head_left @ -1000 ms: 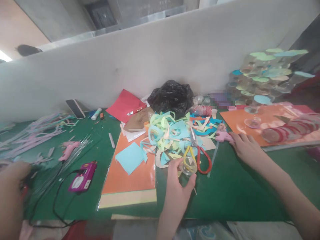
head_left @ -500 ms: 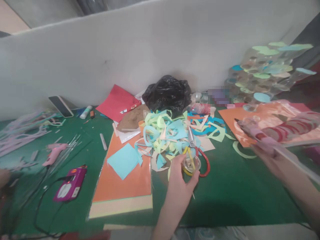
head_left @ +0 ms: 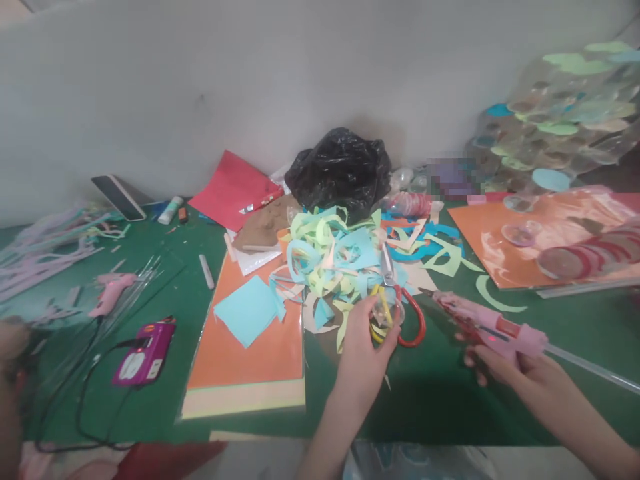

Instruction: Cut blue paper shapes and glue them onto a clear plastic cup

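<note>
My left hand (head_left: pixel 363 347) grips a small transparent plastic cup (head_left: pixel 387 312) with yellow paper strips against it, just in front of the paper scrap pile (head_left: pixel 330 257). My right hand (head_left: pixel 505 373) holds a pink hot glue gun (head_left: pixel 493 330) with a long glue stick (head_left: pixel 590 370) out of its back. Its nozzle points left, a short way from the cup. Red-handled scissors (head_left: pixel 413 327) lie beside the cup, partly hidden by it and by my left hand.
A second pink glue gun (head_left: pixel 110 293) and a magenta corded device (head_left: pixel 145 353) lie left on the green mat. Orange card (head_left: pixel 245 353) carries a blue paper square (head_left: pixel 247 310). A black plastic bag (head_left: pixel 340 173) sits against the white wall. A blurred hand (head_left: pixel 10 340) shows far left.
My right hand has lifted the pink glue gun off the table and brought it down and left toward the cup. The view has tilted down slightly.
</note>
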A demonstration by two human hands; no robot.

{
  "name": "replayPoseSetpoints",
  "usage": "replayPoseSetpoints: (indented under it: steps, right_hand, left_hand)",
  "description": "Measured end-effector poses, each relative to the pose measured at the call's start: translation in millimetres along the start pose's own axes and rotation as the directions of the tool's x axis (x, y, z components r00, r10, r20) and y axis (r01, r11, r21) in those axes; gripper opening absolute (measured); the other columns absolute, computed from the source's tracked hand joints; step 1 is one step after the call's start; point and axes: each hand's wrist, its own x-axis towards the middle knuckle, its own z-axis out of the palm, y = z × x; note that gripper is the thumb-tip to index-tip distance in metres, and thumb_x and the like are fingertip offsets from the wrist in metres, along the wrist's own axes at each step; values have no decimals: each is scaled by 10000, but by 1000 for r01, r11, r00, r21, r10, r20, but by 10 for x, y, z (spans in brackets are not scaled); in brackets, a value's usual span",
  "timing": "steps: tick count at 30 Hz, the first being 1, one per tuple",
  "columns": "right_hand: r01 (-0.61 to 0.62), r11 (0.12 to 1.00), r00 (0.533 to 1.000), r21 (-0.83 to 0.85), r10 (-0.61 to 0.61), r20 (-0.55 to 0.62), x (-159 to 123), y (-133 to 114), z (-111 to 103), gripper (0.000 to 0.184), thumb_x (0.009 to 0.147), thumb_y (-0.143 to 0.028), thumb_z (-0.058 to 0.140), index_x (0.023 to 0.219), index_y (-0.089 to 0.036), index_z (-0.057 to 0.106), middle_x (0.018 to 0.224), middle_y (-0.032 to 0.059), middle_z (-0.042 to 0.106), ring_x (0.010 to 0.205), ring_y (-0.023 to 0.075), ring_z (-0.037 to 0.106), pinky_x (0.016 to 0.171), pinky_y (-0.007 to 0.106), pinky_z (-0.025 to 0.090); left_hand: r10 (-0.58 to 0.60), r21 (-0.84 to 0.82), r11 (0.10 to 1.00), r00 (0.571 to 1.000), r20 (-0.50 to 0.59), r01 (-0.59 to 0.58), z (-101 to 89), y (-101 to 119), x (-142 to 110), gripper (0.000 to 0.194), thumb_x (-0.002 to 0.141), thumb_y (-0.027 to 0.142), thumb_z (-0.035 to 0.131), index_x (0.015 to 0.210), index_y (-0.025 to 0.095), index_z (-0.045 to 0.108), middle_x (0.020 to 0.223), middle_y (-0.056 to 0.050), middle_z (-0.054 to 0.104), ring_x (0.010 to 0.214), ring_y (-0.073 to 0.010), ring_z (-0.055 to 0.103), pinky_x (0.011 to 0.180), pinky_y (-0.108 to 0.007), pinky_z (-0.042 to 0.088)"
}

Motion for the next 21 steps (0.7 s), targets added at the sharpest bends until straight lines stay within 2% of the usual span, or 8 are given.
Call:
replayPoseSetpoints:
  steps: [2,4,7,9,15,19,21]
  right_hand:
    - [-31,989,997,144,21,74,-66,65,43,396,726,-714,631,794,-346,760,682,48,699,502,296,619,545,485,594]
    - [-91,973,990,213,64,129,-122,113,65,425,731,-723,646,794,-314,746,635,44,651,470,264,582,482,449,557]
    - [-138,975,973,176,101,207,-177,150,70,511,751,-739,634,815,-240,728,618,41,628,490,219,580,474,370,534]
    - [-132,981,971,142,99,218,-198,150,75,560,763,-760,603,811,-212,711,599,35,614,480,190,559,457,322,507]
    - [-98,995,967,8,93,237,-234,71,124,607,773,-787,545,637,-203,639,534,38,584,472,162,535,469,278,464]
    - [-100,995,974,0,98,203,-241,102,128,583,810,-754,539,750,-190,673,550,33,598,487,165,543,473,274,447]
    - [-115,993,967,-3,113,229,-228,133,107,578,806,-750,555,785,-186,681,572,38,620,496,169,554,479,278,451]
  left_hand:
    - [2,1,1000,1000,2,-2,-7,21,7,401,939,407,629,1297,244,551,1314,-88,622,1232,-234,591,1070,-402,451]
    - [8,-1,1000,1000,4,-8,-11,30,12,395,941,404,627,1292,240,552,1304,-89,623,1222,-235,593,1062,-404,454]
    - [20,-1,1000,1000,2,-20,-8,23,13,391,941,404,628,1286,237,552,1287,-88,626,1202,-234,600,1051,-401,460]
    - [30,3,1000,1000,2,-30,-3,11,12,383,944,408,623,1278,235,550,1285,-86,625,1203,-230,597,1054,-394,456]
    - [52,13,999,999,16,-52,5,-13,12,387,956,410,607,1288,228,529,1291,-86,613,1207,-218,583,1050,-379,451]
    - [66,7,998,998,17,-67,3,-5,12,355,960,412,604,1263,239,541,1270,-76,621,1185,-216,588,1048,-379,449]
    - [76,1,997,997,16,-77,1,-10,13,347,964,409,600,1264,247,537,1278,-73,618,1194,-215,585,1054,-379,445]
